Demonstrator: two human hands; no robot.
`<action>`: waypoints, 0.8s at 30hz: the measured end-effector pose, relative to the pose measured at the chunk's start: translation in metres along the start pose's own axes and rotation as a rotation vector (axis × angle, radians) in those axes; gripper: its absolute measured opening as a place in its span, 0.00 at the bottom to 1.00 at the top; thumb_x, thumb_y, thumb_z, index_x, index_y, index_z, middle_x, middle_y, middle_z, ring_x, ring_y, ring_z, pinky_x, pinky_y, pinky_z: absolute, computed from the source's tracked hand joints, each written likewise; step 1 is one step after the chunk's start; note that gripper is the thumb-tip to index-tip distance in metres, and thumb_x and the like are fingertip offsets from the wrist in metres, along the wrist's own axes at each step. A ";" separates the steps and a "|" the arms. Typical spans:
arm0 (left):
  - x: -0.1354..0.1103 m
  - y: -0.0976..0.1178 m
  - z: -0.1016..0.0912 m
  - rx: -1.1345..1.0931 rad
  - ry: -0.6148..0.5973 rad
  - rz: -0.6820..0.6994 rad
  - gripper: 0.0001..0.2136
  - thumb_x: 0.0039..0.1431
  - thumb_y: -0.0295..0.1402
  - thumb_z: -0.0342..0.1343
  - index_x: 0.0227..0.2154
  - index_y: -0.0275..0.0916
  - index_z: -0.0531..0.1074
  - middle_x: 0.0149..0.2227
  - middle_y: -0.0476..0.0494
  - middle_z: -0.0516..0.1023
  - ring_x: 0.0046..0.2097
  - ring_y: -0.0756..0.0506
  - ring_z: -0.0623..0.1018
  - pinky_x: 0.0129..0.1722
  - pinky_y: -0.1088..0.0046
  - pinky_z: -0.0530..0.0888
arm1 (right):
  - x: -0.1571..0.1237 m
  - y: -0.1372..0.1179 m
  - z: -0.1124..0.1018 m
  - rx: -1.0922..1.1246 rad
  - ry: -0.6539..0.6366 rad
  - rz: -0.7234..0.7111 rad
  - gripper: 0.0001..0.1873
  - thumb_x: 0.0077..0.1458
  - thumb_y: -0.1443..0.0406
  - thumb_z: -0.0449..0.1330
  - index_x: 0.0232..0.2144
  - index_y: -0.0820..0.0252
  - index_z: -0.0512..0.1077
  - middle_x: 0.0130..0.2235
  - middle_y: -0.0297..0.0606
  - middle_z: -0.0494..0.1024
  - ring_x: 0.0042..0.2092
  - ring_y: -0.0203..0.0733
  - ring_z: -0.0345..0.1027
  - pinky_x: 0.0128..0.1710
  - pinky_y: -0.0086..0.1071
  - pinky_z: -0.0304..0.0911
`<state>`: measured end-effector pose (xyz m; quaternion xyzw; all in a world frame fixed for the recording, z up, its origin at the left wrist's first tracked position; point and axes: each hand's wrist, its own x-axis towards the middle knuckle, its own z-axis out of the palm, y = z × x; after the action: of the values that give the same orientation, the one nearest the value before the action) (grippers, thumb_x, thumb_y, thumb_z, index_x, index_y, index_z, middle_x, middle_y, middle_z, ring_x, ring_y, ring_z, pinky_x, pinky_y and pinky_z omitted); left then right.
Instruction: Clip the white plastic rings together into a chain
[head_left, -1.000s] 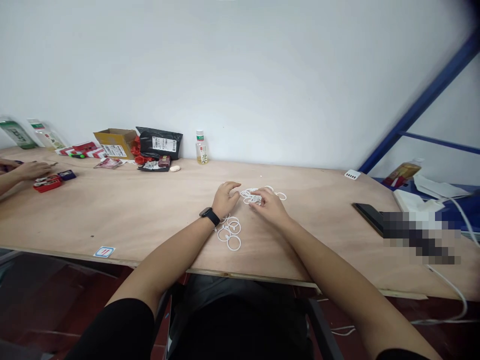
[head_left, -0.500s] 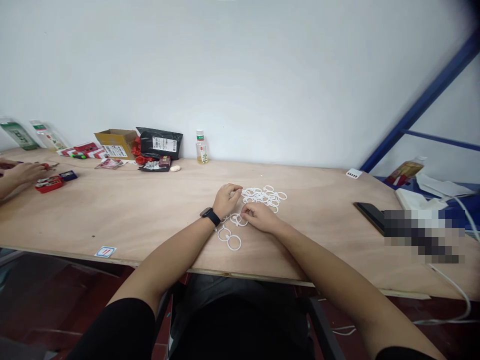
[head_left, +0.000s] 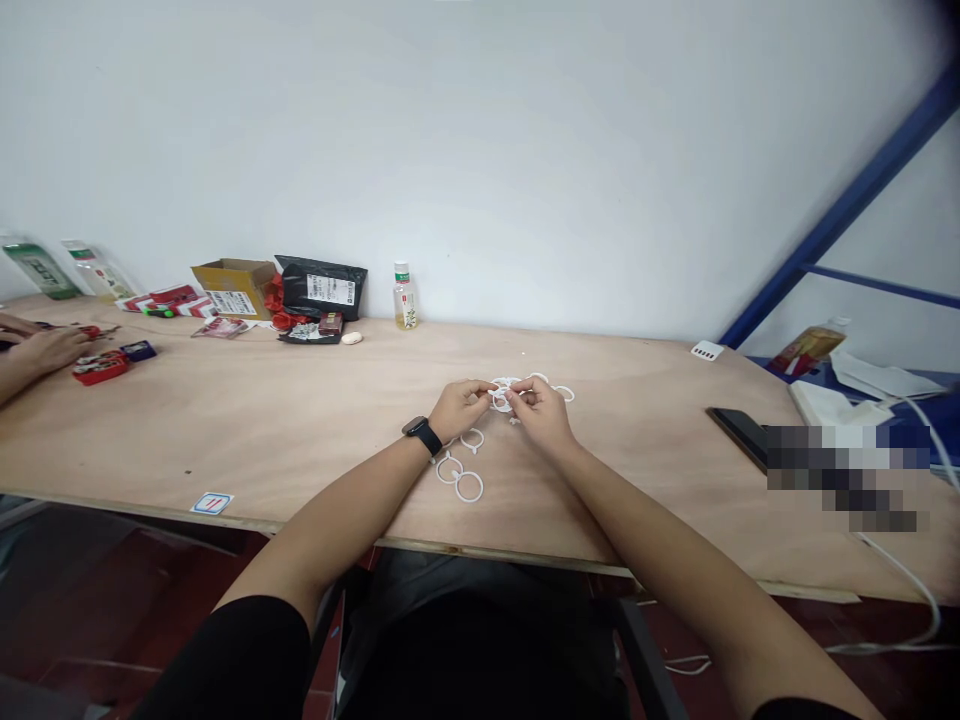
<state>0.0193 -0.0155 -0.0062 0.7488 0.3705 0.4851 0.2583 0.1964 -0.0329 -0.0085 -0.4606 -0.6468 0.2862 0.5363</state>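
My left hand [head_left: 459, 409], with a black watch on its wrist, and my right hand [head_left: 541, 412] meet over the plywood table [head_left: 300, 420]. Both pinch a white plastic ring [head_left: 501, 398] between their fingertips, just above the table. Behind them lies a pile of white rings [head_left: 541, 384], partly hidden by my right hand. A short row of rings [head_left: 459, 472] lies on the table just below my left wrist.
Another person's hands [head_left: 37, 350] work at the far left beside red packets [head_left: 96, 366]. A cardboard box [head_left: 232, 287], a black bag [head_left: 322, 288] and a small bottle [head_left: 405, 296] stand by the wall. A black phone [head_left: 739, 428] and white cables lie at the right.
My right hand moved up from the row of rings to meet my left hand. Both hands now pinch one ring in front of the pile.
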 end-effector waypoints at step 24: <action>-0.001 0.006 -0.003 -0.010 0.051 0.036 0.09 0.51 0.25 0.55 0.32 0.36 0.79 0.31 0.45 0.82 0.36 0.48 0.79 0.41 0.72 0.75 | -0.001 -0.004 0.002 0.018 -0.106 -0.007 0.18 0.46 0.52 0.65 0.30 0.57 0.66 0.24 0.32 0.73 0.26 0.37 0.67 0.24 0.29 0.60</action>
<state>0.0184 -0.0195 -0.0010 0.7415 0.3611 0.5102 0.2438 0.1932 -0.0355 -0.0059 -0.4377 -0.6735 0.3141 0.5061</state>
